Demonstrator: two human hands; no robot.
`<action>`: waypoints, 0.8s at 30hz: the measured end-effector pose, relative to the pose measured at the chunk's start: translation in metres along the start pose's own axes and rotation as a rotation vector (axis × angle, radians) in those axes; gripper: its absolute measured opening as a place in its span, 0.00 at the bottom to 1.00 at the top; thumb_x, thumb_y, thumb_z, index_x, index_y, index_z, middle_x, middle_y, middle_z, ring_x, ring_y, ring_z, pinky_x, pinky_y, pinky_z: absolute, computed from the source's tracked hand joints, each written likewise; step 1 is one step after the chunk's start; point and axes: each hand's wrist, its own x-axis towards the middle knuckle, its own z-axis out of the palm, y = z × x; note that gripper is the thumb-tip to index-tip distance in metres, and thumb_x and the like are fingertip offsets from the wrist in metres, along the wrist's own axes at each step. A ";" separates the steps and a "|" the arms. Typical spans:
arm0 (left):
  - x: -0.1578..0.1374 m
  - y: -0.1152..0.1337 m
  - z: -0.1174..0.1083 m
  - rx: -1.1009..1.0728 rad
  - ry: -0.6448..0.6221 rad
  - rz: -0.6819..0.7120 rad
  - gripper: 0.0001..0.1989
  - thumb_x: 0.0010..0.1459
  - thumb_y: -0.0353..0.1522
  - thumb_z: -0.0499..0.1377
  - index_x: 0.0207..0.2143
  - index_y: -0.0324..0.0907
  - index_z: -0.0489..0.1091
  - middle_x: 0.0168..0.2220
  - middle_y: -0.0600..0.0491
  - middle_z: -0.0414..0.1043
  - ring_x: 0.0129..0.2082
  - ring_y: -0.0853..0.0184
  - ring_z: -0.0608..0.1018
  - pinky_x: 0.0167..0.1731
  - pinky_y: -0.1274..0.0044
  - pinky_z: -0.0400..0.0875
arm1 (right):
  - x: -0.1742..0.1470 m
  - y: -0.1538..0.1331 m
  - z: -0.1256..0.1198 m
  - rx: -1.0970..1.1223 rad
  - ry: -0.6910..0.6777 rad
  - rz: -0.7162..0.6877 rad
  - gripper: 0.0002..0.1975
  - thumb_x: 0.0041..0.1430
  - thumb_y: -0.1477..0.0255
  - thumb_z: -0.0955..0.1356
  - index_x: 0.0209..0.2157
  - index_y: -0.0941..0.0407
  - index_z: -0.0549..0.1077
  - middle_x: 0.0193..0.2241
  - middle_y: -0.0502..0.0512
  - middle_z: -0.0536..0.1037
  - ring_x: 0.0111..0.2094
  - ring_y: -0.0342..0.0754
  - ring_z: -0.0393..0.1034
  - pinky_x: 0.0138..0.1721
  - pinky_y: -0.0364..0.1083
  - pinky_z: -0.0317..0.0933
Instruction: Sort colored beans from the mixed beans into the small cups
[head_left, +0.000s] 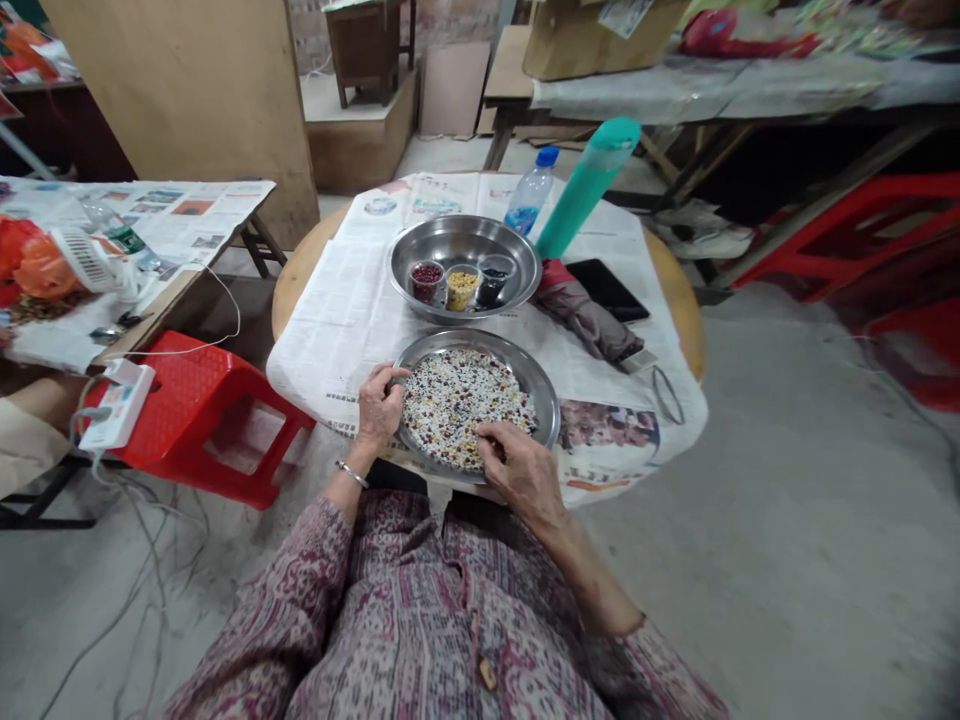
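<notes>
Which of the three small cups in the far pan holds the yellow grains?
The middle cup; the left cup holds red ones, the right cup dark ones.

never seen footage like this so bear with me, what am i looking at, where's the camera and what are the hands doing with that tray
There is no machine here. A person wears a camera on the head, looking forward and down, so you see that person's own lap, arms and hands.

A round table covered in newspaper stands in front. The near metal tray holds mixed beans in white, red, yellow and dark colours. The left hand grips the tray's rim. The right hand rests in the beans with its fingertips pinched; whether it holds one is too small to tell.

Behind is a second metal tray with three small cups: red, yellow and dark beans. Further back are a water bottle and a teal flask.
</notes>
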 end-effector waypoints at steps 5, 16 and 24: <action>0.000 -0.001 0.000 -0.019 -0.005 0.030 0.16 0.52 0.19 0.52 0.35 0.42 0.76 0.41 0.51 0.76 0.48 0.63 0.76 0.53 0.71 0.69 | 0.000 0.000 0.003 -0.011 0.013 0.044 0.10 0.61 0.70 0.62 0.35 0.53 0.75 0.36 0.55 0.82 0.38 0.50 0.76 0.42 0.47 0.66; -0.001 -0.001 0.001 -0.042 0.004 -0.004 0.16 0.51 0.19 0.52 0.35 0.40 0.76 0.40 0.51 0.76 0.46 0.64 0.77 0.53 0.73 0.69 | 0.000 -0.001 0.007 -0.034 0.030 0.033 0.11 0.59 0.71 0.62 0.34 0.54 0.76 0.36 0.55 0.82 0.37 0.49 0.76 0.40 0.45 0.65; -0.001 -0.001 0.000 -0.031 -0.001 -0.008 0.16 0.51 0.19 0.53 0.35 0.40 0.77 0.40 0.51 0.76 0.46 0.64 0.77 0.52 0.73 0.69 | 0.000 0.000 0.008 -0.035 0.067 0.003 0.10 0.60 0.70 0.62 0.34 0.54 0.76 0.35 0.53 0.82 0.35 0.49 0.76 0.36 0.44 0.64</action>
